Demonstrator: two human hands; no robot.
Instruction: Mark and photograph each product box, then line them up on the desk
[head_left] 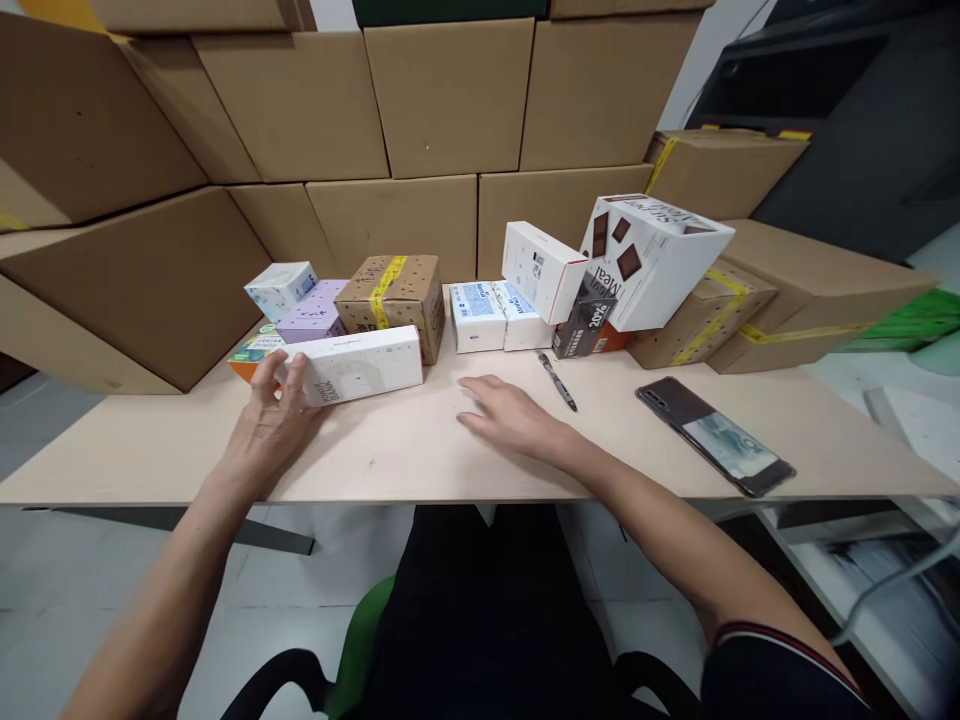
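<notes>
My left hand [270, 425] grips the left end of a long white power bank box [367, 368], fingers over its top edge and face. The box stands on its long side on the table. Behind it are a brown cardboard box [401, 290] with yellow tape, a purple box [315, 312], a small white-and-blue box [281, 288] and an orange-and-green box [255, 348], partly hidden. My right hand [510, 415] is open above or on the tabletop, fingers pointing left, holding nothing. Nearest to it are a dark pen [556, 381] and two white-and-blue packs [487, 318].
A white box [544, 268] rests tilted on the packs, beside a large tilted white box [645, 255] with chocolate pictures and a dark "20%" box [581, 325]. A phone [716, 435] lies at the right of the table [405, 460]. Stacked cartons [442, 100] wall the back.
</notes>
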